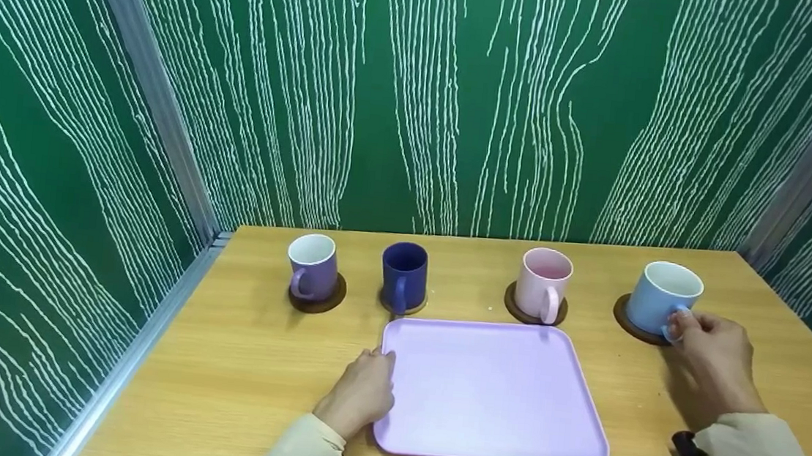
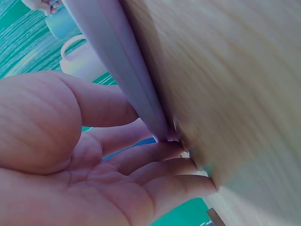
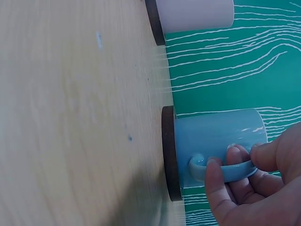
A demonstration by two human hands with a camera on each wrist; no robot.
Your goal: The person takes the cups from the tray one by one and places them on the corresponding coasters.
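Note:
My right hand [image 1: 718, 351] pinches the handle of a light blue mug [image 1: 653, 301], thumb and fingers around it in the right wrist view. That mug [image 3: 218, 136] stands upright on a dark round coaster [image 3: 170, 153]. At the left rim of a flat lilac tray [image 1: 487, 397] is my left hand [image 1: 362, 393]. In the left wrist view its thumb lies against the tray's edge [image 2: 117, 61], while several fingertips reach down to the tabletop. Part of the grip is hidden behind the rim.
Behind the tray, a pink mug [image 1: 542, 284], a dark blue mug [image 1: 405, 276] and a purple mug with a white inside [image 1: 313, 268] stand on coasters. A green wall [image 1: 423, 112] with white wavy lines closes off the wooden table [image 1: 240, 360].

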